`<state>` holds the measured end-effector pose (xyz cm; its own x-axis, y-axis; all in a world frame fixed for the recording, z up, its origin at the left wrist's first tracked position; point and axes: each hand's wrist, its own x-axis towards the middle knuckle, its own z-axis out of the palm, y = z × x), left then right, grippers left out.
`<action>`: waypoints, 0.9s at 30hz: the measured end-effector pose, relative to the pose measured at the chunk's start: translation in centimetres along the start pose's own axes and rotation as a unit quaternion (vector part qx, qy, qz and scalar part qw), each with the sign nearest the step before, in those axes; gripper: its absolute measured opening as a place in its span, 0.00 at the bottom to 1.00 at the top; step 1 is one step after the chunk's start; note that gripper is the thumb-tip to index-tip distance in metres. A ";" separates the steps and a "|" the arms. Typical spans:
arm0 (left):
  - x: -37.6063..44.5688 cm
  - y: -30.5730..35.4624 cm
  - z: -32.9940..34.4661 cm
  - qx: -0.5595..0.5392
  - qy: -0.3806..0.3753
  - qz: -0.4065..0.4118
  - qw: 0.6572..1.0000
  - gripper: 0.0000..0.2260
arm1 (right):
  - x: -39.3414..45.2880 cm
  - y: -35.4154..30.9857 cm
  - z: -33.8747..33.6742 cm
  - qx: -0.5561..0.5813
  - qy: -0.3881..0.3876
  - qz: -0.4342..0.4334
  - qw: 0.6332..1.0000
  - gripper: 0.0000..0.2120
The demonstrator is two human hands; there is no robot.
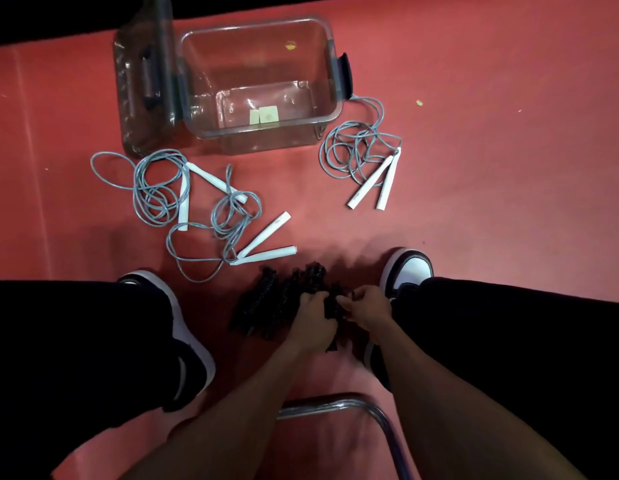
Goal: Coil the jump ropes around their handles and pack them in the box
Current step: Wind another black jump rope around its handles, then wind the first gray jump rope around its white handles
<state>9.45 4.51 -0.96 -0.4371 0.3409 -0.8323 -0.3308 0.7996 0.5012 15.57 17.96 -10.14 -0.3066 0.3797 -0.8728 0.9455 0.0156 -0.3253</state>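
**Inspector:** Start nearest the person. What are the hands doing?

**Assistant:** Both are down between the shoes. The left hand (313, 308) and the right hand (365, 306) have their fingers curled into a dark, blurred pile of black coiled items (283, 303) on the red floor mat (474, 168). What the pile is, I cannot tell; possibly ties for binding.

**Inspector:** And the ropes?

**Assistant:** Untouched. Beyond the pile lies a grey corded jump rope with white handles (263, 244), tangled with a second grey rope with white handles (183, 188). A third grey rope with white handles (370, 168) lies apart to the right, its cord running up to the clear plastic storage box (259, 95). The box stands open, its transparent lid (141, 81) leaning against its left side. None is coiled or packed.

**Inspector:** Recommendation?

**Assistant:** In my judgement, separate one item cleanly from the pile first. Then untangle the two left ropes, pair each rope's handles, and wrap the cord snugly so no loops snag going in.
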 end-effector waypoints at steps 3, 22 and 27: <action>0.3 -0.1 0.1 -0.002 -0.017 0.003 1.000 0.19 | 0.7 0.3 0.1 0.001 0.022 -0.009 1.000 0.14; 1.3 0.5 -0.9 0.006 -0.013 0.015 1.000 0.20 | -2.7 -4.8 -1.3 -0.124 0.049 -0.002 0.991 0.15; 0.9 2.3 -2.7 0.028 0.023 0.031 0.999 0.20 | -3.3 -6.6 -2.5 -0.115 0.055 -0.049 0.991 0.08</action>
<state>6.05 5.35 0.11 -0.4939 0.3691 -0.7873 -0.2545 0.8044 0.5368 10.65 18.92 -4.18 -0.3965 0.4636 -0.7924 0.9155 0.2637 -0.3038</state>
